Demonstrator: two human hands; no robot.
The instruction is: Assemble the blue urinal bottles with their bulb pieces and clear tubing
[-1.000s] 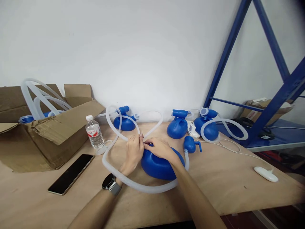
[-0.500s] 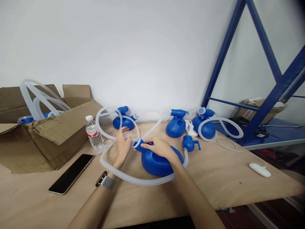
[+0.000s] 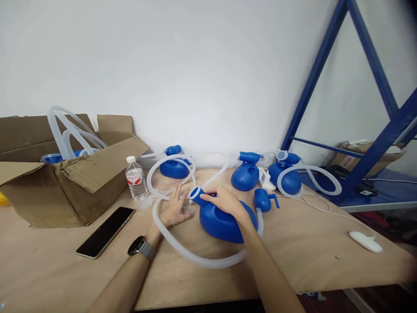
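Observation:
A blue plastic urinal bottle [image 3: 220, 221] lies on its side on the wooden table, its round neck opening turned toward the upper left. My right hand [image 3: 224, 201] is closed around the bottle's neck and handle area. Beside the opening, my left hand [image 3: 177, 209] rests low over the table with its fingers spread, a watch [image 3: 140, 247] on its wrist. A small clear plastic piece [image 3: 188, 211] shows by its thumb, partly hidden. A translucent corrugated hose [image 3: 208, 262] loops around the front of the bottle to a blue handled cup-shaped end piece [image 3: 262, 200] on the right.
Left stands a cardboard box [image 3: 65, 198] with hoses and blue parts inside. Near it are a water bottle [image 3: 135, 179] and a phone [image 3: 106, 232]. More blue bottles [image 3: 245, 177] with hoses line the wall. A white device [image 3: 365, 241] and a blue metal rack [image 3: 322, 65] are right.
My left hand has dropped from beside the bottle's neck to the table and its fingers have spread. The hose loop no longer lies across the opening. The view has shifted slightly left.

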